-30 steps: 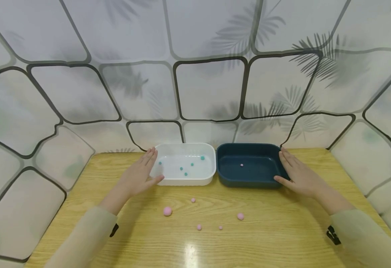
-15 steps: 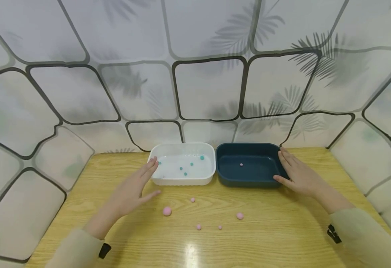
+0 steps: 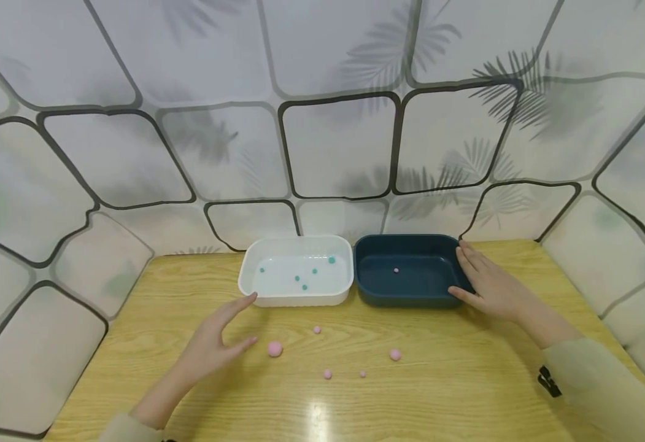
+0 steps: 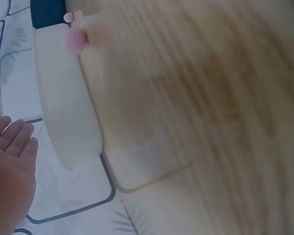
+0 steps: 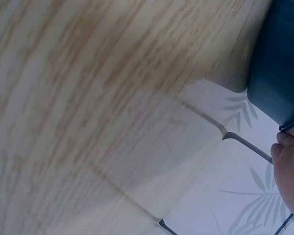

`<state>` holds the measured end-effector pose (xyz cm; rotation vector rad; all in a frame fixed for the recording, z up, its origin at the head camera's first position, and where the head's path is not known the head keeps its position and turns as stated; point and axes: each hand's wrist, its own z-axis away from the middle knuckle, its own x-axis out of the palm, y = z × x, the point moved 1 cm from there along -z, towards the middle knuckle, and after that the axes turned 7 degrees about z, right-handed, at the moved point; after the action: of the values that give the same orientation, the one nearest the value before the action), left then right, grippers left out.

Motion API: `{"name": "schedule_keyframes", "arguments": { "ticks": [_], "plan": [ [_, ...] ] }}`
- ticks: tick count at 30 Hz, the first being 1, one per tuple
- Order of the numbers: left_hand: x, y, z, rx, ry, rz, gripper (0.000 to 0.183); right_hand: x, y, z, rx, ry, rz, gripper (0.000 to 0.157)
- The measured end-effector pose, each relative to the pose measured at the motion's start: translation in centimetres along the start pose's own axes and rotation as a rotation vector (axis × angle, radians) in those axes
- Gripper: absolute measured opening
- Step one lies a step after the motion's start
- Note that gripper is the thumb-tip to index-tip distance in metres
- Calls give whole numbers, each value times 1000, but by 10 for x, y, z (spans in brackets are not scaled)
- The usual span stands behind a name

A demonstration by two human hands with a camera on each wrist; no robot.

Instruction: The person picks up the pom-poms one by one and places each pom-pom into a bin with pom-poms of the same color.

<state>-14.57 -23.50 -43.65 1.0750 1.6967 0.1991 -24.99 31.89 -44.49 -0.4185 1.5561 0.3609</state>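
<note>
My left hand [image 3: 212, 341] hovers over the counter [image 3: 134, 344] with its grip apart, fingers straight and relaxed, holding nothing; its thumb tip points toward the largest pink ball [image 3: 275, 348], which lies just beside it on the wood. My fingertips reach close to the front left corner of the white tray [image 3: 256, 301], though I cannot tell whether they touch it. In the left wrist view that same palm [image 4: 10, 176] shows open at the lower left, with the pale tray wall and a blurred pink ball [image 4: 74, 40] above it. My right hand [image 3: 490, 285] rests flat against the right end of the dark blue tray [image 3: 372, 294], fingers straight along its wall and thumb against its front right corner, the grip apart rather than curled round anything. The two trays stand side by side at the back of the counter, touching or nearly so. The white one carries several small teal balls [image 3: 304, 286]; the blue one carries a single small pink ball [image 3: 396, 269]. Four smaller pink balls [image 3: 394, 354] lie scattered on the wood in front of the trays, well apart from one another.
</note>
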Motion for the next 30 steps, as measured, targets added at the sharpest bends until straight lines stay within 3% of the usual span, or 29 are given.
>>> {"name": "schedule_keyframes", "arguments": {
  "ticks": [7,14,17,30],
  "plan": [
    [13,-12,11,-56,-74,43,55,0,-1,-2,-4,4,8,99],
    [23,-17,12,-89,-176,242,49,0,-1,-1,-1,5,0,99],
    [27,-17,11,-100,-190,276,50,0,-1,-1,3,3,-2,99],
    [36,-26,6,-141,-216,178,44,1,1,-1,4,-5,-4,99]
  ]
}}
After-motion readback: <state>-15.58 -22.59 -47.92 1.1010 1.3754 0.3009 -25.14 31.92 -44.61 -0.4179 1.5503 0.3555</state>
